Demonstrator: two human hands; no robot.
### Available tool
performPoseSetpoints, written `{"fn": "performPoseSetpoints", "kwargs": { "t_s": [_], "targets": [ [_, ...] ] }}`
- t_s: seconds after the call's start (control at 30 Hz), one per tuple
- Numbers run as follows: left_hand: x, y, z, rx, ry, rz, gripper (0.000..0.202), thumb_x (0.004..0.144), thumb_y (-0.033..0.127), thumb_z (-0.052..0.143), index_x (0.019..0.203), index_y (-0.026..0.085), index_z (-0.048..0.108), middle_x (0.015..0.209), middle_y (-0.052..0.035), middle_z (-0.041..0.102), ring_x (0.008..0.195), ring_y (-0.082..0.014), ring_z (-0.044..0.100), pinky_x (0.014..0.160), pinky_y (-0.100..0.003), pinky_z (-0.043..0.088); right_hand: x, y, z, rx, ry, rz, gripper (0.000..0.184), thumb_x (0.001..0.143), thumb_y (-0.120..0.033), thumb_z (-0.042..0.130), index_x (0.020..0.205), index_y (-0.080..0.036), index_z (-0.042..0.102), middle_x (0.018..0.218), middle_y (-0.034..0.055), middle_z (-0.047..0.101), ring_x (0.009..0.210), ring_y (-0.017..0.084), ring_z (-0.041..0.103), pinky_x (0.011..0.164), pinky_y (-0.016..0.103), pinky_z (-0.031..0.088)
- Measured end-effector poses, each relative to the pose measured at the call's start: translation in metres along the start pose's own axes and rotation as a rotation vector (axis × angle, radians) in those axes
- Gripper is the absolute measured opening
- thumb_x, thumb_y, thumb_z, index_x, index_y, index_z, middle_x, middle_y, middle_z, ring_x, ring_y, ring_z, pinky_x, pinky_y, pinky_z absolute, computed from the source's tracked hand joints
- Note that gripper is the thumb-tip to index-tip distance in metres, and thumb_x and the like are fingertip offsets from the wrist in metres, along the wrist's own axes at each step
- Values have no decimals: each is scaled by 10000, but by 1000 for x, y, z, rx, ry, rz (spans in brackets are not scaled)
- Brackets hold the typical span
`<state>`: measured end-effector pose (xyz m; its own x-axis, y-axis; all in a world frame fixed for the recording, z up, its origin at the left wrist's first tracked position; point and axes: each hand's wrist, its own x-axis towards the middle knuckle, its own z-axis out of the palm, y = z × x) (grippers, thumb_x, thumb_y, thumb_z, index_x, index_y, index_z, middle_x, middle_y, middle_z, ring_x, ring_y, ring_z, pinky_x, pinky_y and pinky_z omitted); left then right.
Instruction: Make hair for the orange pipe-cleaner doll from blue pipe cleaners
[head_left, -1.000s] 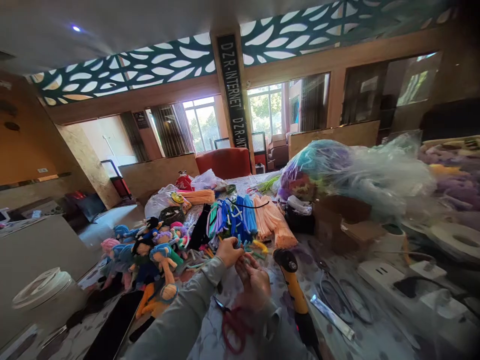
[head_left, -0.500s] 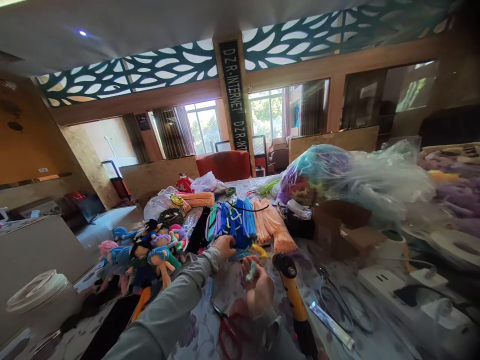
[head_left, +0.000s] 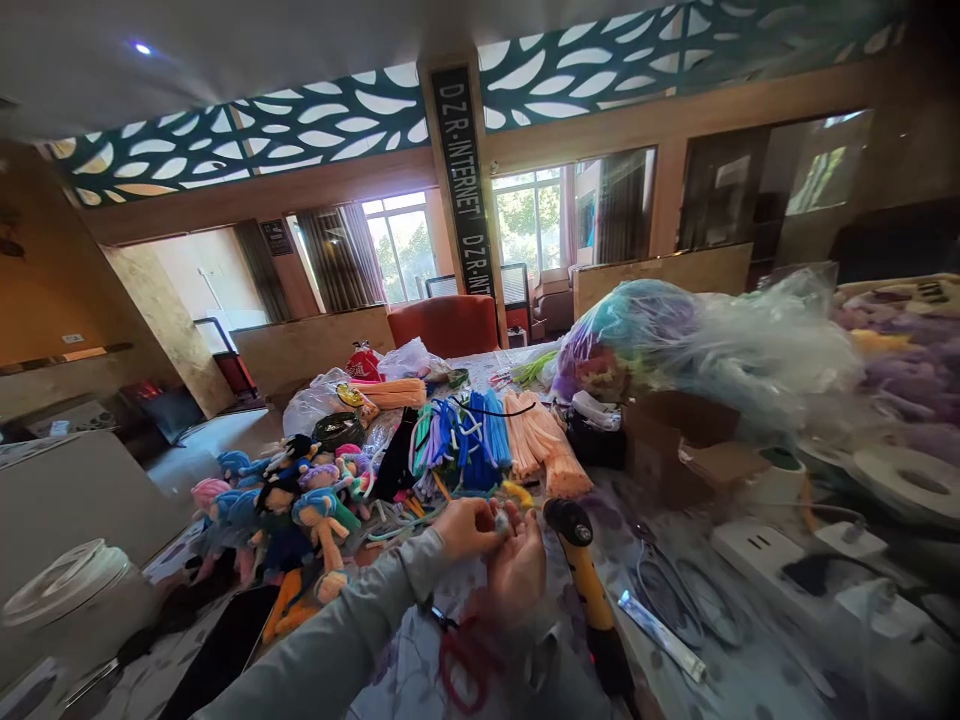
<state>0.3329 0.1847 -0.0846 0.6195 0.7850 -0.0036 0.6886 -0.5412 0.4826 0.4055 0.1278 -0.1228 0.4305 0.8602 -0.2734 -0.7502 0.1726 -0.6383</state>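
In front of me my left hand is pinched, its fingertips meeting those of my right hand. My right hand is turned palm up, fingers curled round a small pale teal fuzzy piece. Whether the left fingers grip this piece or something finer, I cannot make out. Just beyond the hands lie bundles of blue pipe cleaners and peach pipe cleaners. A short yellow pipe cleaner is close to my right fingertips. Red-handled scissors lie below my hands.
Several small dolls are heaped on the left. To the right lie a yellow-and-black tool, a tube, a cable and a white power strip. A cardboard box and plastic-wrapped bundles stand behind.
My left hand has come back from the blue pipe cleaners, toward me and to the right, and now meets my right hand at the teal piece. The view has shifted slightly.
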Motion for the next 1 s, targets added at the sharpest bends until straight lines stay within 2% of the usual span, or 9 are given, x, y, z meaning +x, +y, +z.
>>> {"fn": "performPoseSetpoints", "kwargs": {
  "t_s": [0.1, 0.27, 0.37, 0.47, 0.6, 0.8, 0.9, 0.97, 1.0],
  "targets": [
    [15, 6, 3, 29, -41, -39, 192, 866, 318, 606, 908, 135, 646, 893, -20, 672, 759, -168, 642, 687, -344, 538, -3, -2, -1, 3, 6, -14, 281, 930, -332, 535, 1176, -202, 567, 1216, 81, 572, 1000, 198, 596, 844, 401, 516],
    [63, 24, -6, 48, -42, -96, 268, 881, 323, 584, 1087, 154, 615, 1096, -61, 643, 903, -213, 639, 754, -389, 547, -9, -5, -7, 5, -2, -24, 281, 927, -333, 540, 1177, -209, 567, 1215, 81, 572, 1004, 200, 594, 839, 399, 518],
    [85, 32, -8, 64, 16, -104, 300, 883, 325, 581, 1134, 161, 592, 1142, -76, 625, 952, -225, 629, 795, -422, 537, -9, -5, -9, 3, -9, -29, 289, 926, -332, 543, 1182, -201, 563, 1213, 82, 573, 1002, 202, 595, 838, 405, 518],
    [91, 30, -13, 95, 84, -93, 315, 887, 329, 573, 1157, 167, 578, 1165, -86, 616, 978, -227, 622, 821, -440, 526, -8, -4, -8, 0, -18, -28, 288, 926, -335, 542, 1181, -204, 564, 1214, 82, 573, 1003, 202, 594, 836, 405, 519],
    [70, 12, -21, 172, 98, -73, 282, 885, 321, 578, 1121, 168, 599, 1159, -83, 622, 992, -226, 617, 838, -444, 518, -5, 1, -6, 2, -31, -13, 281, 927, -336, 540, 1177, -211, 567, 1215, 81, 573, 1004, 201, 593, 836, 401, 519],
    [17, -17, -41, 309, 112, -128, 255, 894, 370, 553, 1031, 170, 631, 1082, -71, 653, 962, -214, 623, 854, -439, 498, 0, 10, -12, 14, -18, 22, 298, 924, -357, 543, 1153, -167, 570, 1145, 76, 602, 940, 189, 617, 802, 394, 527],
    [-12, -32, -55, 358, 160, -160, 202, 906, 316, 530, 953, 159, 649, 1066, -75, 649, 949, -207, 622, 871, -430, 477, -1, 13, -15, 11, -8, 1, 336, 915, -418, 512, 1070, -133, 598, 837, 43, 674, 876, 192, 657, 714, 316, 517],
    [-31, -41, -63, 383, 184, -171, 162, 874, 238, 557, 979, 163, 654, 1140, -94, 611, 1002, -210, 607, 899, -392, 454, -3, 14, -14, -6, -16, -38, 381, 846, -437, 556, 1064, -128, 602, 603, 2, 641, 880, 217, 677, 642, 263, 483],
    [-39, -45, -65, 393, 187, -177, 183, 858, 208, 564, 1014, 164, 650, 1175, -103, 590, 1032, -212, 597, 909, -373, 445, -4, 14, -14, -22, -22, -60, 419, 793, -432, 595, 1084, -131, 596, 562, -7, 635, 885, 229, 681, 612, 248, 463]
  ]
}}
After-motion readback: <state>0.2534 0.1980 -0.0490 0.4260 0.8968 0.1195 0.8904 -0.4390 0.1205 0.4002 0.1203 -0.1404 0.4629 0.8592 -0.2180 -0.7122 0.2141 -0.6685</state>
